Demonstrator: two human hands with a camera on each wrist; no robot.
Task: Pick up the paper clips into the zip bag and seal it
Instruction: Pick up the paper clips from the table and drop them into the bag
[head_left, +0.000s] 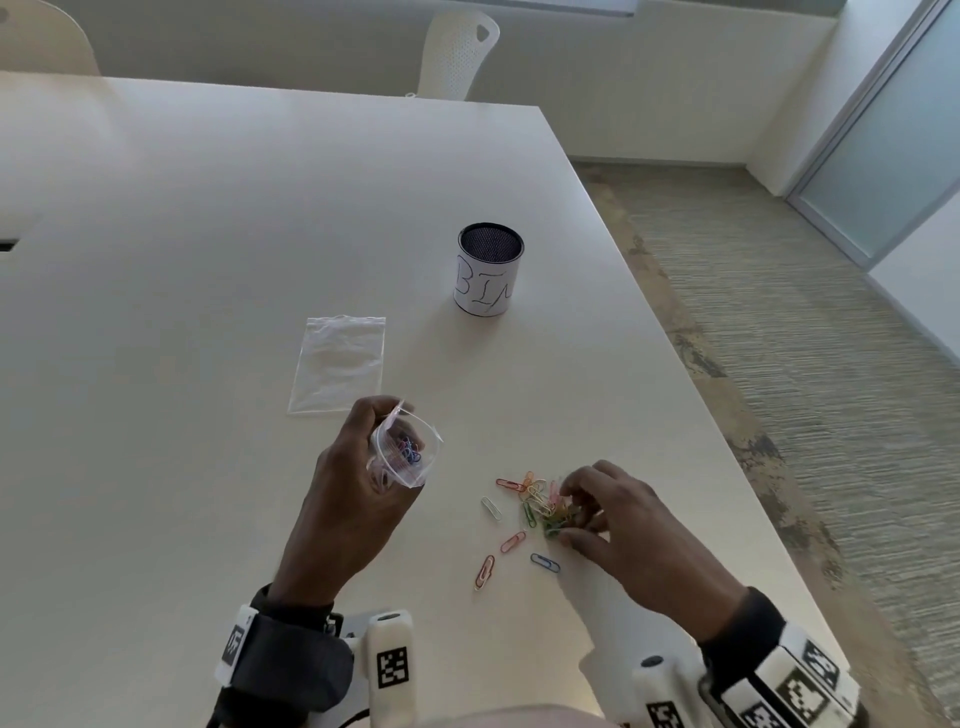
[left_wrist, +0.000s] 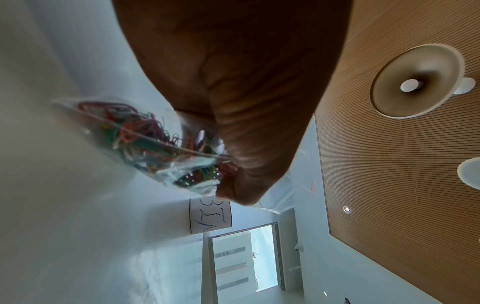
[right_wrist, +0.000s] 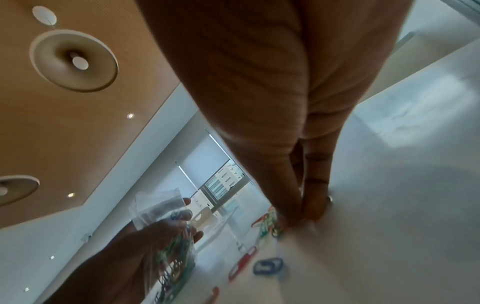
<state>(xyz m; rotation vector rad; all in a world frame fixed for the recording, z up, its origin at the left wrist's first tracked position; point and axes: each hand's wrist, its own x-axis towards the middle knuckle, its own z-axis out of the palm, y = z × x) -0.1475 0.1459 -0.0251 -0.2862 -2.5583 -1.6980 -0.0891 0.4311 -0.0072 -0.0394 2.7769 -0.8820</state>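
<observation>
My left hand (head_left: 382, 452) grips a small clear zip bag (head_left: 408, 452) above the white table, mouth held open towards the right. Coloured paper clips lie inside the bag (left_wrist: 145, 139). To the right, my right hand (head_left: 569, 514) sits on a heap of coloured paper clips (head_left: 540, 501), with thumb and fingertips (right_wrist: 314, 214) pinched together on some of them. Loose clips lie before the heap: a white one (head_left: 491, 508), a pink one (head_left: 512, 542), an orange one (head_left: 484, 571) and a blue one (head_left: 545, 562).
A second, empty zip bag (head_left: 337, 364) lies flat beyond my left hand. A mesh cup labelled BIN (head_left: 488, 270) stands further back. The table's right edge (head_left: 727, 415) runs close to the clips. A white chair (head_left: 457, 52) stands at the far side.
</observation>
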